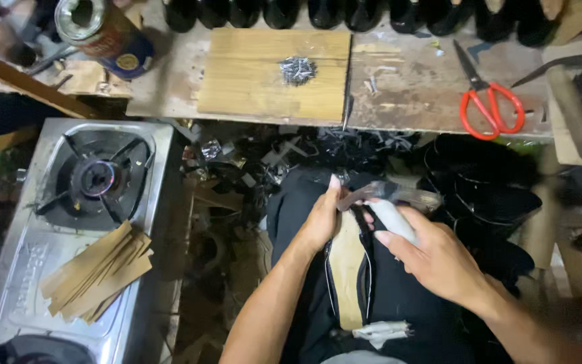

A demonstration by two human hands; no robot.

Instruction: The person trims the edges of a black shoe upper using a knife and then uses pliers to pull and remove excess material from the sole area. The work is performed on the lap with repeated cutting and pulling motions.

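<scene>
Lying sole-up on the person's lap, a black shoe (348, 269) with a tan insole is held at its toe end by the left hand (321, 219), whose fingers are pressed around the edge. A tool with a pale grey handle (393, 219) is gripped tightly in the right hand (439, 259), and its dark head is laid against the toe of the shoe, just beside the left thumb.

Around the lap, more things can be seen. A heap of black shoe parts (490, 195) is piled close on the right, near the right hand. Dark scraps (284, 152) are scattered just beyond the shoe, between the lap and the wooden bench (412, 94).

On the bench, a light wooden board (250, 81) is set, and a small pile of nails (297, 69) is kept on it. Red-handled scissors (490, 108) are laid further right, and a hammer (574, 111) is placed at the far right edge. A row of black shoes (345, 12) is lined up along the back. A tin can (102, 30) is tipped over at the back left.

On the left, well apart from the hands, a steel gas stove (69, 222) is placed, and a stack of tan card strips (95, 273) is rested on its top.
</scene>
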